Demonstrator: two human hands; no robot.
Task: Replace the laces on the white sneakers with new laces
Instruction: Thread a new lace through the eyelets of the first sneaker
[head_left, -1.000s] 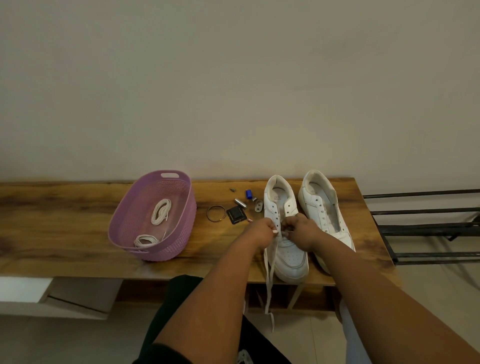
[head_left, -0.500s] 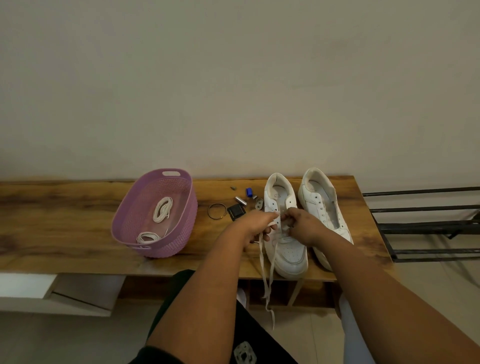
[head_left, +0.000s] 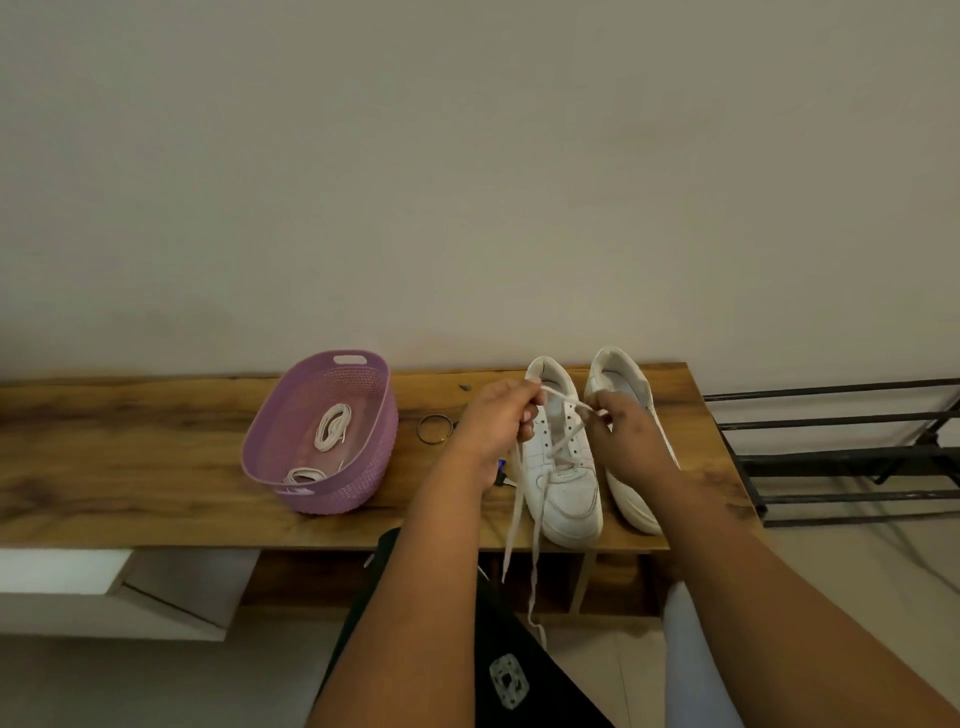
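Two white sneakers stand side by side on the wooden bench (head_left: 130, 467), toes toward me. Over the left sneaker (head_left: 563, 493), my left hand (head_left: 493, 421) pinches a white lace (head_left: 519, 519) raised above the eyelets; its two tails hang past the bench edge. My right hand (head_left: 623, 431) pinches the same lace near the sneaker's upper eyelets. The lace crosses the lower eyelets. My right forearm partly hides the right sneaker (head_left: 621, 379), which shows no lace.
A purple basket (head_left: 322, 499) at the left holds two coiled white laces (head_left: 332, 426). A metal ring (head_left: 434, 428) and a small blue item (head_left: 501, 465) lie between basket and sneakers. A black metal rack (head_left: 831, 452) stands right of the bench.
Both hands rose and moved away from me, pulling the lace up and taut over the left sneaker. My head shifted, so the bench sits lower and more to the right.
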